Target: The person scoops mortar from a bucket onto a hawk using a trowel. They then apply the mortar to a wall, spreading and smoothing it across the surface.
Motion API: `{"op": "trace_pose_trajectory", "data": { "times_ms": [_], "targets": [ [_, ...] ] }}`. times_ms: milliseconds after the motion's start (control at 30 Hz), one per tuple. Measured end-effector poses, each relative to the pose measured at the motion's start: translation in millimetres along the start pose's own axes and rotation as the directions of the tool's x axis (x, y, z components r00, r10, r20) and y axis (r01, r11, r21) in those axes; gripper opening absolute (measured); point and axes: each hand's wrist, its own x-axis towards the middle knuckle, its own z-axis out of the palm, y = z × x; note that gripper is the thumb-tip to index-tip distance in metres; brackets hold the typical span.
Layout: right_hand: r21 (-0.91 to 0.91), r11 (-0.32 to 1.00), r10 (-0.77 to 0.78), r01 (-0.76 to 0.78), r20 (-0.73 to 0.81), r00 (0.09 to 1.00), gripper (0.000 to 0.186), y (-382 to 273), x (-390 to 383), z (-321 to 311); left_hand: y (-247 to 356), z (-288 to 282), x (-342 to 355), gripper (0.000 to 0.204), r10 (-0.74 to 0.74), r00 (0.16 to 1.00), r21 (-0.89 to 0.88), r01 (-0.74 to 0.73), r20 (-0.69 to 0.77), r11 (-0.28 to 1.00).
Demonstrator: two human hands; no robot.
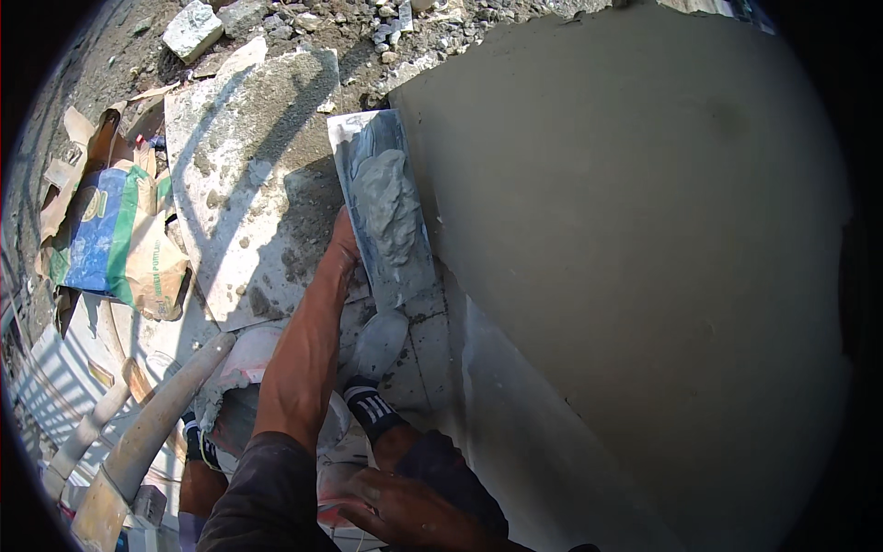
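Note:
My left arm reaches forward, and my left hand (344,237) grips a long rectangular hawk (345,132) from its left side; most of the fingers are hidden beneath it. Wet grey mortar (386,207) lies heaped along the hawk, close beside a smooth, freshly plastered grey surface (635,212) at the right. Low in the view, near my thigh, my right hand (409,509) has its fingers curled; what it holds, if anything, cannot be made out. Between my legs, partly behind my left forearm, stands a bucket (253,350) with mortar smeared on its rim.
A torn cement bag (115,235) lies at the left, beside a mortar-spattered pale board (221,198). Rubble and a white block (193,32) lie at the far left. Thick poles (152,442) slant up at the lower left. My shoe (380,340) is on the tiled floor.

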Motion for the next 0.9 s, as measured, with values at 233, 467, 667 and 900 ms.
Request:
{"op": "trace_pose_trajectory", "data": {
  "times_ms": [233,467,667,900],
  "targets": [
    [-0.239,0.952,-0.19,0.191,0.027,0.981,0.025,-4.0,1.4,-21.3,5.9,0.2,8.5,0.044,-0.047,0.978,0.088,0.066,-0.202,0.994],
    [-0.246,0.945,-0.223,0.214,-0.007,0.975,0.025,-6.6,3.1,-29.9,18.6,46.5,14.3,0.034,-0.02,0.908,0.193,0.111,-0.419,0.975],
    [-0.224,0.958,-0.179,0.178,0.014,0.984,0.027,-11.0,4.5,-36.3,34.5,58.2,21.6,0.027,0.067,0.893,0.334,0.096,-0.445,0.938],
    [-0.07,0.996,0.059,-0.062,-0.04,0.997,0.033,-36.1,3.2,-41.6,35.1,57.3,43.8,0.029,0.106,0.905,0.382,0.066,-0.413,0.922]
  ]
}}
